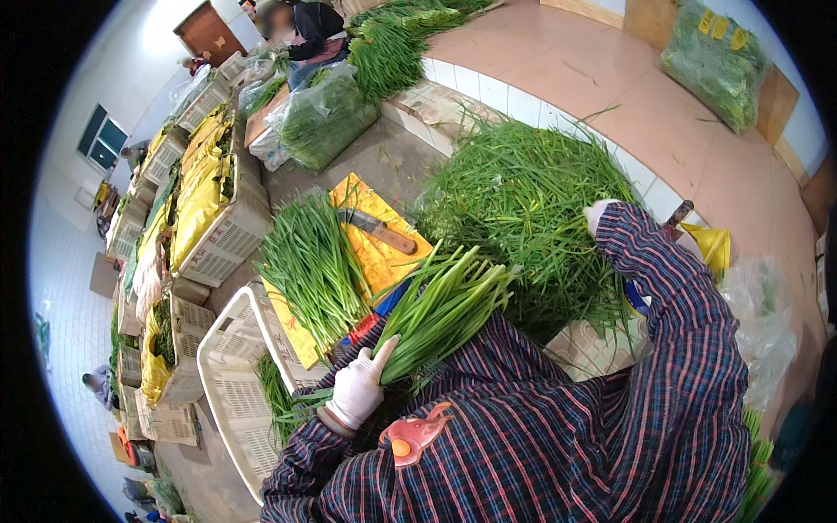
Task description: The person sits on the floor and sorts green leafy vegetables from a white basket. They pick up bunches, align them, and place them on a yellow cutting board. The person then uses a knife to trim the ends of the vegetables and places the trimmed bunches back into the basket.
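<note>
My left hand (357,390), in a white glove, is closed around a bunch of green chives (453,309) held slanting over my lap, its leafy ends pointing up and to the right. My right hand (600,215), also gloved, reaches to the right edge of a large loose heap of chives (523,196); my sleeve and the leaves hide its fingers. Left of the held bunch, a neat pile of chives (314,266) lies on a yellow board (370,261). A knife (377,230) with a wooden handle rests on that board beside the pile.
A white plastic crate (228,366) stands at my left, with some chives inside. Farther left are rows of crates (222,235) lined with yellow sheeting. A white-tiled ledge (514,100) curves behind the heap. Clear plastic lies (758,314) at right. Another person (309,39) sits at the back.
</note>
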`<state>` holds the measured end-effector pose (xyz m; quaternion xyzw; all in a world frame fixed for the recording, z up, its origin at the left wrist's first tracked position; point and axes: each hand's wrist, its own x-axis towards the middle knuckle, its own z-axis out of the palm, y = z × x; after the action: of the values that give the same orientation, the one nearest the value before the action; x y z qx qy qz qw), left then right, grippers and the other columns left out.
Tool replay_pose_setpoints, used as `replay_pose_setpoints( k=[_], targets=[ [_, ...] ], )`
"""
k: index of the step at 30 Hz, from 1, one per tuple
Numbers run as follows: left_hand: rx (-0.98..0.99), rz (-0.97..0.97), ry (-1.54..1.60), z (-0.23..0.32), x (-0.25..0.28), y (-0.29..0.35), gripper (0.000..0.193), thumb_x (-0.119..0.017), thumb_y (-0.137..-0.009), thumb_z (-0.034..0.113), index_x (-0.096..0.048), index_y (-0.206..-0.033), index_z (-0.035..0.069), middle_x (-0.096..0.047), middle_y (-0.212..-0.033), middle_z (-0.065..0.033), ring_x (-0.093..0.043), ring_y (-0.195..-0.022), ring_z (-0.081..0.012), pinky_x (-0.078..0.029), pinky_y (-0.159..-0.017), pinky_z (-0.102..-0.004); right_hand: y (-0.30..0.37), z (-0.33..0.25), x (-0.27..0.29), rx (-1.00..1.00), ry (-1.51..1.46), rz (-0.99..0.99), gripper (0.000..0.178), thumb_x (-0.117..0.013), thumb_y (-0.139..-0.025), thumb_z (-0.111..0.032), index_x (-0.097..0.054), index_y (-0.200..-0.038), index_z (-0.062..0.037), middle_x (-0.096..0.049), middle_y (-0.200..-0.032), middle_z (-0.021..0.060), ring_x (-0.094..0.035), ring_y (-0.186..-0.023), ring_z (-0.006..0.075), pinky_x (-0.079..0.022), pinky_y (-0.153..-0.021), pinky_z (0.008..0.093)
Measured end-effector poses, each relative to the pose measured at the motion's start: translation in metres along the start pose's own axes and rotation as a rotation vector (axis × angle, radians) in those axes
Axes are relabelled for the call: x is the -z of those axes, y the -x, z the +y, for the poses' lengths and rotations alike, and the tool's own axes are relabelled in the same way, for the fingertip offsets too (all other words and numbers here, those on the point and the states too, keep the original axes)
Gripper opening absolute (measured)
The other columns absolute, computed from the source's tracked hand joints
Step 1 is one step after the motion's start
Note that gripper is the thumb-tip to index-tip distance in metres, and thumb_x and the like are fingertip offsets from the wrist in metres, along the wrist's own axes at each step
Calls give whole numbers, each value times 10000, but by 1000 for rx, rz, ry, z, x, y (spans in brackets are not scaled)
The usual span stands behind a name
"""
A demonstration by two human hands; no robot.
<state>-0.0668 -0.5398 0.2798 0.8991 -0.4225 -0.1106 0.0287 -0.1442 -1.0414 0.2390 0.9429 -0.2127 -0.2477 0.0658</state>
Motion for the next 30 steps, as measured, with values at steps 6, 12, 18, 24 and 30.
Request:
replay_pose_setpoints(
  k=[6, 12, 18, 24, 30],
  targets=[
    [6, 84, -144, 1, -5, 10, 743, -541, -707, -18, -346, -1374, 245, -511, -887, -159, -603, -637, -304, -509, -531, -394, 26, -128, 61, 288, -431, -56, 644, -508, -832, -556, -616, -1015, 52, -628, -1028, 210, -593, -963, 316, -463, -843, 399],
    [-66, 99, -213, 2, -9, 7, 704, -516, -740, -10, -343, -1379, 229, -513, -878, -163, -599, -630, -287, -507, -512, -376, -3, -153, 4, 340, -567, 81, 350, -534, -849, -347, -675, -938, -39, -661, -913, 133, -618, -901, 289, -489, -789, 378],
    [-105, 133, -273, 3, -11, 7, 683, -504, -759, -3, -342, -1386, 216, -505, -851, -148, -585, -613, -269, -502, -502, -364, 14, -98, 10, -12, -95, 257, 321, -485, -892, -292, -615, -1048, -43, -576, -1081, 108, -511, -1040, 201, -470, -835, 347],
    [-90, 141, -295, 3, -10, 7, 683, -497, -771, 10, -323, -1400, 213, -500, -838, -137, -580, -615, -258, -499, -499, -351, 59, -171, 46, 489, -205, 159, 413, -485, -850, -499, -653, -1035, -171, -578, -1055, 68, -478, -1093, 222, -425, -872, 438],
    [-90, 118, -299, 2, -12, 6, 696, -498, -774, 21, -294, -1415, 198, -503, -840, -139, -581, -618, -259, -500, -499, -347, 36, -179, -10, 590, -186, 688, 233, -499, -846, -326, -632, -914, -148, -595, -961, 9, -501, -1023, 216, -367, -890, 422]
  ],
)
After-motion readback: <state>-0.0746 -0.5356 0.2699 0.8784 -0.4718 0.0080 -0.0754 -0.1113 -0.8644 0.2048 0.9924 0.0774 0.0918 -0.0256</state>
